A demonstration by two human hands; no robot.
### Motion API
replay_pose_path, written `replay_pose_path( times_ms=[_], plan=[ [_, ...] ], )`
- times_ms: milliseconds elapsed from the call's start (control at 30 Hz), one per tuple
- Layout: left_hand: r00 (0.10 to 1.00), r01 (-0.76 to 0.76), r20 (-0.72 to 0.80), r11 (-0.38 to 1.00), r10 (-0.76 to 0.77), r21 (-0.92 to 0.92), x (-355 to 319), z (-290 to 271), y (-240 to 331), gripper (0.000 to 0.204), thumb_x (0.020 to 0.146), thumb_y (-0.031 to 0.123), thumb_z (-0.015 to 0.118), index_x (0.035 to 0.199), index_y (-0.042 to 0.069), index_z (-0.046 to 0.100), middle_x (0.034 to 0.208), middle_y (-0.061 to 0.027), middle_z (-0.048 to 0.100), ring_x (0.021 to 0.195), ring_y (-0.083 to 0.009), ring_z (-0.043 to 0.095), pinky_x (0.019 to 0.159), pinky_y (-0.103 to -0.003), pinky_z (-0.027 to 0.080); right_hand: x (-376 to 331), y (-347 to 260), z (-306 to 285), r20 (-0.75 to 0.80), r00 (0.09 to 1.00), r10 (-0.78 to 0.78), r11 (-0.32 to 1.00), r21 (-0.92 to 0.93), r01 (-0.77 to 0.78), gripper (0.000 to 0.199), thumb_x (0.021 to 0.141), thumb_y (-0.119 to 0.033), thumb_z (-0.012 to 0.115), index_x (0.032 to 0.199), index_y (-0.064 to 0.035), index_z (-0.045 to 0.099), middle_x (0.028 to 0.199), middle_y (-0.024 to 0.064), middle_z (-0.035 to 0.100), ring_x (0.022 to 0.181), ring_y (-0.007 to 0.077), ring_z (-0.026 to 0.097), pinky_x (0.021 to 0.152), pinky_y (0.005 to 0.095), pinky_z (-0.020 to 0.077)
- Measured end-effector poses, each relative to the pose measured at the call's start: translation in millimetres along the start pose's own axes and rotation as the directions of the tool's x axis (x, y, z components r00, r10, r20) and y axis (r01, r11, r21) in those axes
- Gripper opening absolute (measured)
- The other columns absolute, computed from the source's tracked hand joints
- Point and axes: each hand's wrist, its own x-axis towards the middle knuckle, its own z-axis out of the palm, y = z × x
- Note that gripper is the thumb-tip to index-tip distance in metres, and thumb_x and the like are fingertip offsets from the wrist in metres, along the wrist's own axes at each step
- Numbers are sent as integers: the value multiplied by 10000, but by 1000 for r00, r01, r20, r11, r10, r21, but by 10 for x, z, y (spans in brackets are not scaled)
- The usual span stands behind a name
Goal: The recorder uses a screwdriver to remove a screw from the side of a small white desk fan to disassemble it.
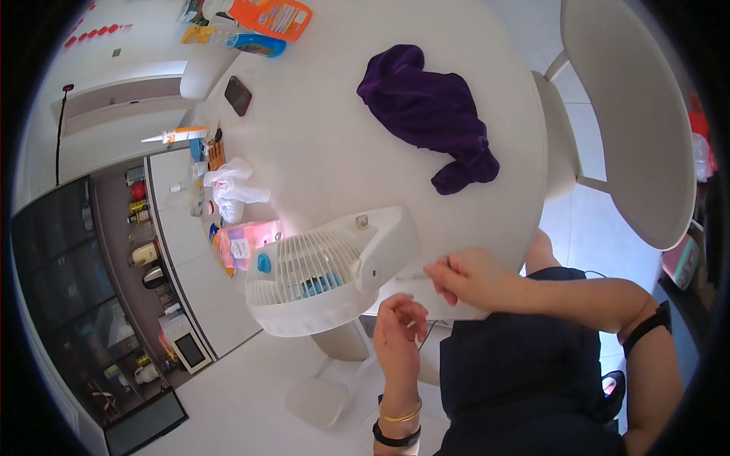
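A white table fan [327, 266] with a slatted grille and blue parts lies tilted at the table's near edge. Just right of its base is my right hand [475, 281], fingers pinched together. Something small may be between the fingertips, but I cannot make it out. Lower down, my left hand [399, 330] is beside the fan with fingers loosely curled and apart, nothing visible in it. A gold bangle and a black band circle the left wrist. Farther back on the table a crumpled purple cloth [426, 106] lies by itself.
On the white table [319, 144] are a dark phone [238, 96], a white plastic bag [232, 186], a pink packet [247, 242], a sealant tube [182, 135] and an orange bottle [274, 17]. A pale chair [639, 114] stands at the right.
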Motion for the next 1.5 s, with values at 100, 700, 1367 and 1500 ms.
replay_pose_path(
  times_ms=[100, 700, 1367, 1500],
  plan=[
    [973, 210, -25, 928, -229, -309, 73, 73, 67, 520, 995, 526, 378, 1179, 60, 518, 985, -39, 596, 790, -143, 557, 619, -246, 429, 142, -60, -22, -51, 998, -46, 998, -38, 44, 434, 952, -338, 487, 708, -11, 634, 591, 99, 627, 557, 221, 617, 595, 353, 469],
    [884, 394, 136, 554, -448, -734, 248, 172, 142, 877, 809, 698, 553, 1355, 27, 408, 1328, -76, 494, 1239, -203, 442, 1058, -384, 304, 268, -14, 125, -89, 982, -165, 974, -174, 148, 368, 961, -278, 524, 803, 32, 642, 631, 122, 648, 544, 177, 633, 553, 304, 488],
    [910, 316, 37, 631, -414, -708, 219, 141, 181, 654, 855, 570, 601, 1320, 137, 446, 1376, -76, 444, 1296, -226, 401, 1111, -458, 259, 218, 67, 315, -215, 872, -440, 829, -470, 303, 274, 926, -274, 565, 789, -44, 620, 707, 136, 630, 649, 322, 612, 593, 400, 475],
    [910, 329, 54, 637, -411, -697, 227, 158, 197, 666, 847, 581, 589, 1334, 153, 440, 1345, -69, 467, 1296, -227, 402, 1107, -473, 260, 220, -8, 300, -211, 903, -375, 878, -394, 272, 296, 935, -294, 550, 778, -53, 617, 674, 125, 626, 621, 319, 614, 571, 412, 471]
  ],
)
